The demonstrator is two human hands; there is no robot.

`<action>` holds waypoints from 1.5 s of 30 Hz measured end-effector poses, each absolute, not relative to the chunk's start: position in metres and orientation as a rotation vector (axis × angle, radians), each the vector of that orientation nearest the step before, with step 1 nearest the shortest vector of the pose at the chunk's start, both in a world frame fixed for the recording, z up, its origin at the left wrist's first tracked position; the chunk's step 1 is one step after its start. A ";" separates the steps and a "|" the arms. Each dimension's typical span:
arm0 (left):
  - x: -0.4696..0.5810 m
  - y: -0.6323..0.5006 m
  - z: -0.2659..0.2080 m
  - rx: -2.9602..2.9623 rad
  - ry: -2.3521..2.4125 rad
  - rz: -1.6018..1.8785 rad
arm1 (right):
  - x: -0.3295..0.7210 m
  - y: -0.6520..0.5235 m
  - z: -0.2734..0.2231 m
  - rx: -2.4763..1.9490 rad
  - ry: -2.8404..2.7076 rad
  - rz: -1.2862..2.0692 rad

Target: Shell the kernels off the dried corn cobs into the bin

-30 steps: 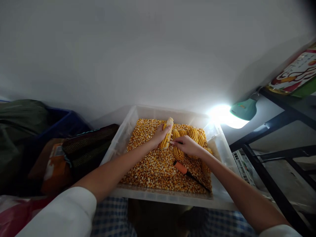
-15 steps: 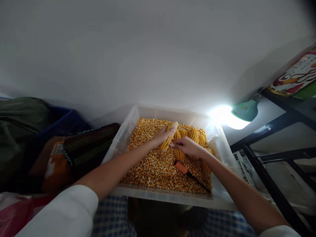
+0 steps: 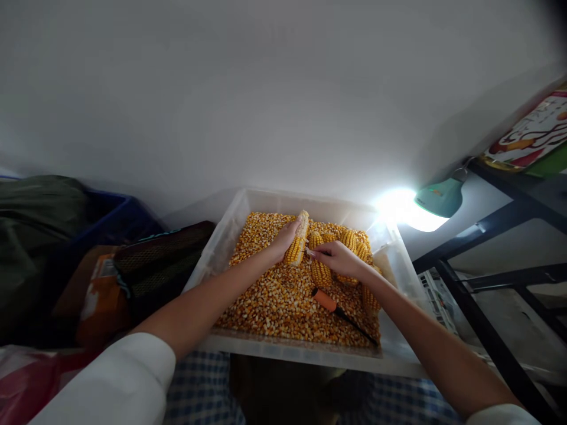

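My left hand (image 3: 286, 241) is wrapped round an ear of corn (image 3: 297, 245), which tilts upright and has a pale strip bare of kernels. Close to the ear's right side, my right hand (image 3: 339, 258) is closed in a pinch, with a small pale scrap at its fingertips that I cannot identify. More ears of corn (image 3: 319, 271) lie under and behind the right hand. Loose corn kernels (image 3: 270, 301) fill the translucent plastic bin (image 3: 219, 236). A tool with an orange handle (image 3: 325, 300) and a thin dark shaft rests on the kernels below the hands.
A lit lamp (image 3: 439, 198) hangs at the bin's right from a black metal rack (image 3: 469, 295). To the left are a dark mesh bag (image 3: 163, 265), a blue crate (image 3: 119, 215) and an orange package (image 3: 104, 295). Behind the bin rises a pale wall (image 3: 266, 106).
The ear in my left hand has turned more upright, and its top has shifted left. My right fingertips have come slightly away from it. The orange-handled tool lies where it was.
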State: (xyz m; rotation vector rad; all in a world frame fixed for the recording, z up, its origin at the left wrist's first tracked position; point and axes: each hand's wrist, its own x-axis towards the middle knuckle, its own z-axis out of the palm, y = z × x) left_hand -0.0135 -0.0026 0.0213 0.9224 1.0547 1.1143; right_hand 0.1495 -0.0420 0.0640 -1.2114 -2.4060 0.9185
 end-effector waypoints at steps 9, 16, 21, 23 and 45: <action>-0.014 -0.003 0.020 0.870 1.019 1.082 | 0.148 -0.042 0.062 -1.239 -2.426 0.938; -0.014 -0.005 0.024 0.844 1.040 1.030 | 0.148 -0.043 0.060 -1.252 -2.443 0.946; -0.013 -0.006 0.025 0.888 1.053 1.071 | 0.147 -0.044 0.059 -1.272 -2.436 0.926; -0.013 -0.006 0.025 0.923 1.081 1.087 | 0.147 -0.044 0.058 -1.283 -2.452 0.909; -0.009 -0.015 0.014 1.371 1.343 1.078 | 0.146 -0.046 0.060 -1.211 -2.615 0.879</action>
